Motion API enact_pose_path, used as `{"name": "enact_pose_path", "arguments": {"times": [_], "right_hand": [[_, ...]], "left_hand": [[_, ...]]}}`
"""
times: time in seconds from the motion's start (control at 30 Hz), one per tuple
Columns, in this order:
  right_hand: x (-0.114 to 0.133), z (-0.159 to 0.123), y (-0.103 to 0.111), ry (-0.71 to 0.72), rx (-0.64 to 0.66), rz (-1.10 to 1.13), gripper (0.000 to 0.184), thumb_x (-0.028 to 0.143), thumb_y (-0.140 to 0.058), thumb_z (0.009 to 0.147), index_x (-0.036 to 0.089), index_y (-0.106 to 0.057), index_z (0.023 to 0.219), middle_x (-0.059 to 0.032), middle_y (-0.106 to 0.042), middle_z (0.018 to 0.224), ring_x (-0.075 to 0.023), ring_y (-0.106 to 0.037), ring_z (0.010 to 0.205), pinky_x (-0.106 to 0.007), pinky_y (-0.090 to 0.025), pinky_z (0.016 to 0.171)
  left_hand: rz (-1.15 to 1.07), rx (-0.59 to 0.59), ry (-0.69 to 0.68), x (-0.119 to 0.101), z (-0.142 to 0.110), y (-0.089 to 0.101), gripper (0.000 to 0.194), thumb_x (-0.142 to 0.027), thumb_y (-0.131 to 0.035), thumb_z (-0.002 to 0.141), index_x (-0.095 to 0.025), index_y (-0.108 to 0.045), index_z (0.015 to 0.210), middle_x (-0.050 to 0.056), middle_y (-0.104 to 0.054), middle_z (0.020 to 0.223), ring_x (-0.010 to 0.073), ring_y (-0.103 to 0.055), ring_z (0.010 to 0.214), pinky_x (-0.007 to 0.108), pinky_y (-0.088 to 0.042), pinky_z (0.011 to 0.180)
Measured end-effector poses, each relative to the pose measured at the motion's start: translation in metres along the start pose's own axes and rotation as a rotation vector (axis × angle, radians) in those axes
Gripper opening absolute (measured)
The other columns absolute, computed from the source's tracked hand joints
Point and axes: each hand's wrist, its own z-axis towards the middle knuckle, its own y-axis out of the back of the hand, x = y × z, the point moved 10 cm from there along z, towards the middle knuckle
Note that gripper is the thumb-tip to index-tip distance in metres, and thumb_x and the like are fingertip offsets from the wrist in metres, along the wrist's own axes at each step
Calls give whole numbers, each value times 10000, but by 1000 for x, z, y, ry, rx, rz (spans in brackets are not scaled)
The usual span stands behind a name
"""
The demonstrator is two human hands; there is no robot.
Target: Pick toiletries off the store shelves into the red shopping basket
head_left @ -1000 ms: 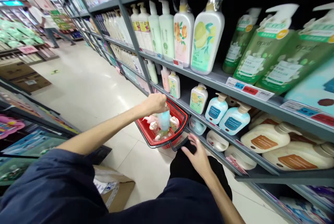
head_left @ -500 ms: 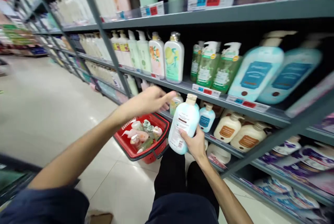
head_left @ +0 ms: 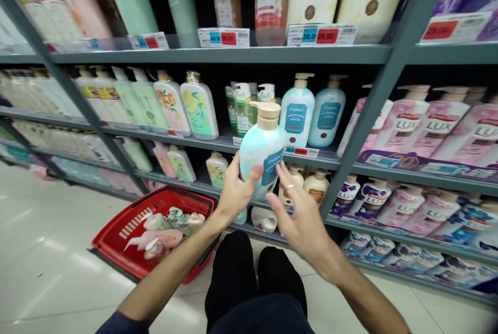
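Observation:
A light-blue pump bottle (head_left: pixel 254 144) with a cream pump head and a dark-blue label is held up in front of the shelves, tilted slightly. My left hand (head_left: pixel 236 189) is wrapped round its left side and lower part, the thumb across the front. My right hand (head_left: pixel 301 214), with a ring on one finger, is open at the bottle's right side. Its fingertips are at the label's edge; whether they press on it I cannot tell. Matching blue pump bottles (head_left: pixel 298 111) stand on the shelf just behind.
A red shopping basket (head_left: pixel 128 259) holding several pump bottles (head_left: pixel 163 238) sits on the floor to the left of my knees. Grey shelving (head_left: pixel 233 55) spans the front, stocked with green, cream and pink bottles. Price tags (head_left: pixel 301 151) line the shelf edges.
The blue bottle has passed from my right hand to my left, its labelled side now turned more toward me. My right hand has opened beside it. The view has swung right.

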Motion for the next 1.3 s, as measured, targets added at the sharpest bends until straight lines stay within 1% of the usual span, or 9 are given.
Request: {"name": "enact_pose_path", "arguments": {"times": [0.13,0.27,0.4,0.57,0.7,0.83,1.03,1.2,1.3], "right_hand": [[-28,38,76,3,-195,-43,766,504,-787,979,254,-499,1643,-159,-572,1636,-347,-593,1482,-589,-538,1230],[-46,79,109,-1,-92,69,799,564,-821,939,206,-518,1586,-186,-616,1576,-336,-659,1398,-550,-607,1154],[-53,90,141,86,-205,80,775,578,-874,883,232,-563,1503,-147,-653,1497,-314,-673,1359,-526,-621,1146],[-56,89,171,245,-421,-47,735,613,-854,893,317,-562,1499,-104,-609,1516,-320,-598,1437,-546,-570,1218],[-66,94,174,325,-477,-126,756,655,-801,923,322,-512,1538,-114,-578,1538,-333,-571,1467,-563,-566,1221],[-88,97,167,308,-479,-179,762,666,-705,988,277,-441,1588,-158,-562,1571,-333,-564,1492,-578,-557,1228],[-108,91,156,294,-505,-309,759,617,-604,1059,215,-362,1656,-208,-525,1634,-326,-555,1523,-585,-508,1270],[-118,93,149,222,-486,-431,785,528,-509,1105,239,-178,1756,-186,-409,1751,-323,-469,1599,-622,-442,1304],[-124,95,143,183,-461,-521,780,489,-448,1120,238,-110,1777,-166,-362,1782,-315,-406,1638,-612,-408,1323]], "left_hand": [[-285,126,59,19,31,-54,677,-783,-660,946,-187,-696,1264,132,-799,1292,302,-762,1203,382,-644,1008],[-487,289,34,13,58,-117,745,-823,-650,924,-178,-668,1297,151,-779,1321,308,-757,1202,414,-627,1046],[-392,444,-135,-14,82,-151,757,-825,-599,951,-207,-591,1389,155,-719,1377,308,-712,1251,444,-617,1068],[-75,436,-424,-50,117,-155,711,-761,-656,960,-241,-600,1441,147,-635,1409,292,-669,1245,432,-621,1032],[51,366,-523,-62,127,-157,665,-710,-634,1001,-249,-624,1480,127,-658,1315,266,-676,1148,420,-611,979],[68,296,-533,-57,121,-160,567,-641,-587,1053,-247,-652,1454,124,-671,1277,273,-658,1160,434,-593,1009],[73,296,-521,-42,117,-166,559,-595,-577,1071,-208,-643,1469,139,-666,1281,278,-664,1169,449,-598,1035],[101,224,-453,-27,122,-172,548,-541,-617,1068,-236,-618,1524,155,-675,1363,301,-678,1222,479,-605,1058],[146,162,-434,-19,124,-174,531,-436,-647,1068,-213,-605,1548,149,-634,1362,278,-708,1149,464,-626,1030]]}}
